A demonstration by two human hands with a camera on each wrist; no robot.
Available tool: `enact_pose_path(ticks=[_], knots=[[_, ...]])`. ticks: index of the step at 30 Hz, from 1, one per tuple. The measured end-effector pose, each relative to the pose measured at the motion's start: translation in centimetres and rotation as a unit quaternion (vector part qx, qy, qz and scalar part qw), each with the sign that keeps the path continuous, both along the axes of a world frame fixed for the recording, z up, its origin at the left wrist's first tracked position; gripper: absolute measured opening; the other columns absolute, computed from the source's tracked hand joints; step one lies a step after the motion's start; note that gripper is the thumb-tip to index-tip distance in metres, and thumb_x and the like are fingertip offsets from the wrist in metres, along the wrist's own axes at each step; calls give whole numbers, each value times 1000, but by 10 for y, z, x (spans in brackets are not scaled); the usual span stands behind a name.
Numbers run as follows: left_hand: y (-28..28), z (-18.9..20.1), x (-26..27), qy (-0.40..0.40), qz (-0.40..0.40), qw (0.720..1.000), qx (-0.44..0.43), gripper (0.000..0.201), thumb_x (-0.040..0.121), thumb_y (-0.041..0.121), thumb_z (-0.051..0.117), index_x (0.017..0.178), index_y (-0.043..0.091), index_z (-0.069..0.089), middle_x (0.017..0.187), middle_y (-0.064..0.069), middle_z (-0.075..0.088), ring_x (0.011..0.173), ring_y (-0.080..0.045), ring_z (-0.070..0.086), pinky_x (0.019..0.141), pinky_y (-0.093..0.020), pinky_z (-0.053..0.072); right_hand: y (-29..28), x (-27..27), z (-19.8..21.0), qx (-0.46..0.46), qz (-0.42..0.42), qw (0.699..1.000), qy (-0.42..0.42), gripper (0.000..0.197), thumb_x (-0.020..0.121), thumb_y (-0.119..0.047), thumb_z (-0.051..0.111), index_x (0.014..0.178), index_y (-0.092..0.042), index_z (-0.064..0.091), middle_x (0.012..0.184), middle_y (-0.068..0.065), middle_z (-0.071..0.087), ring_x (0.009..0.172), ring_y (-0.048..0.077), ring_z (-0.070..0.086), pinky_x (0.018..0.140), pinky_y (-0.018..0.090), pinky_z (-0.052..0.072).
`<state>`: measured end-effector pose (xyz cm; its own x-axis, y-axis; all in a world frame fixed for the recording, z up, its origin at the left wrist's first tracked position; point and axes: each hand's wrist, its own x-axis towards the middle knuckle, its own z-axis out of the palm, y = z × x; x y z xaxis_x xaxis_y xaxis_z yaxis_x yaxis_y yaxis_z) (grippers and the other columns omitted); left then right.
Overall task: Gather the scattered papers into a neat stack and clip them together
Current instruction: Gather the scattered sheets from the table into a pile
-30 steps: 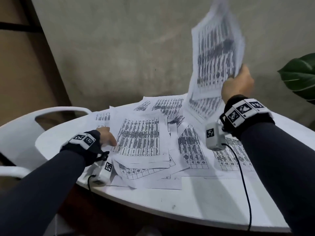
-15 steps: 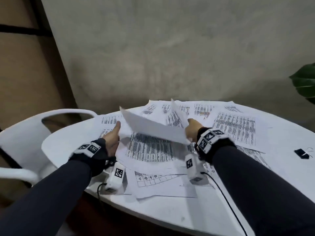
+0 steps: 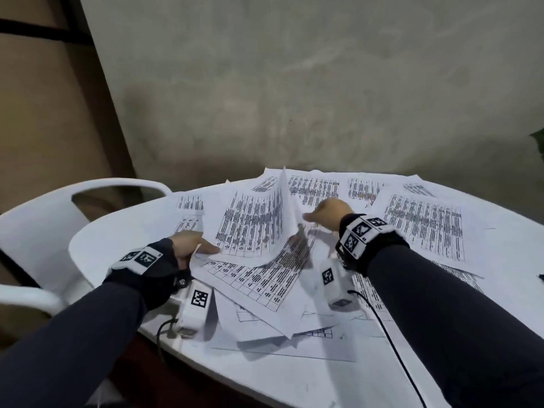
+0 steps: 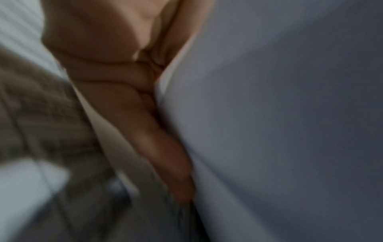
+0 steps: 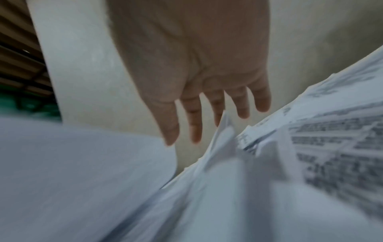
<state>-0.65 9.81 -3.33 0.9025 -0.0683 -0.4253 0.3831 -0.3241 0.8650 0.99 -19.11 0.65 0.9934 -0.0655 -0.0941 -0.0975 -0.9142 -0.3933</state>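
Note:
Printed sheets (image 3: 424,228) lie scattered over the round white table (image 3: 117,240). My left hand (image 3: 188,245) pinches the left edge of a small sheaf (image 3: 253,228), thumb on top, so the sheaf tilts up off the pile. In the left wrist view the curled fingers (image 4: 134,106) press against the paper's blank underside (image 4: 269,114). To the right of the sheaf's raised edge my right hand (image 3: 326,212) hovers above the papers. In the right wrist view it (image 5: 192,65) is spread flat and holds nothing, with printed sheets (image 5: 321,147) below it.
A white plastic chair (image 3: 44,219) stands against the table's left side. A small dark object (image 3: 541,276) shows at the right edge, mostly cut off. A green leaf (image 3: 538,139) pokes in at the far right. A grey wall rises behind.
My right hand brought the sheets down from high in the air to the left side and let them go. The left hand took hold of them.

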Motion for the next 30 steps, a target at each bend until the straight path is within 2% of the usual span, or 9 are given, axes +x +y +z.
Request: enact_pose_path(ticks=[3,7,9,12,17,21,23,26,30], knots=[[29,1,2,3,-4,999,-34,34,71,-16,59,106,-18,56,86,-25,69,58,-29,68,54,-29,57,-18,24,-3,-38,-68,997,-20,57,88,-34,59,135,-7,44,138,17,49,123,33,51,102,38,43],[42,10,-9,20,-52,998,-25,23,67,-18,57,83,-3,67,59,-13,72,45,-23,68,37,-24,52,-26,27,-17,-126,-2,989,76,57,93,-40,48,140,-9,38,142,15,45,130,31,44,105,37,36],[40,12,-11,27,-52,997,-48,16,70,1,72,84,-3,66,60,-14,72,45,-22,68,38,-21,51,-25,25,-13,-163,26,981,106,47,93,-40,48,129,-10,53,131,12,56,117,28,55,95,34,43],[39,5,0,42,-20,995,-86,49,61,47,77,81,2,76,80,-16,76,61,-28,71,61,-29,56,-25,19,8,-141,65,975,159,42,91,-38,55,116,-5,64,107,8,66,80,17,59,67,22,45],[23,11,9,19,-38,993,112,71,20,45,92,76,6,73,86,-14,73,75,-26,67,71,-26,50,-35,5,25,-70,85,972,206,33,94,-28,54,110,-2,67,91,-4,66,62,-2,63,52,10,46],[21,18,10,-41,0,965,260,39,79,26,71,103,-4,67,108,-15,61,103,-28,57,86,-30,40,-48,5,8,-123,-45,990,56,59,87,-48,56,125,-3,56,131,15,59,115,29,58,97,32,45],[28,17,8,-27,19,962,270,21,82,16,68,80,-6,66,77,-16,60,74,-27,53,65,-27,37,-47,-12,1,-194,-18,976,96,68,92,-50,46,140,-3,38,143,18,45,130,31,45,108,33,35],[36,11,9,-9,37,955,293,53,81,9,67,35,11,42,26,0,34,46,-19,26,46,-24,17,-42,-22,-2,-271,21,949,163,77,94,-56,36,151,-11,11,153,16,28,139,29,32,112,34,27],[33,14,8,4,17,944,328,36,84,11,65,54,3,46,49,-9,40,50,-20,32,44,-24,25,-46,-9,8,-243,55,943,222,73,86,-46,59,148,-26,26,149,3,39,133,22,40,110,32,28]])
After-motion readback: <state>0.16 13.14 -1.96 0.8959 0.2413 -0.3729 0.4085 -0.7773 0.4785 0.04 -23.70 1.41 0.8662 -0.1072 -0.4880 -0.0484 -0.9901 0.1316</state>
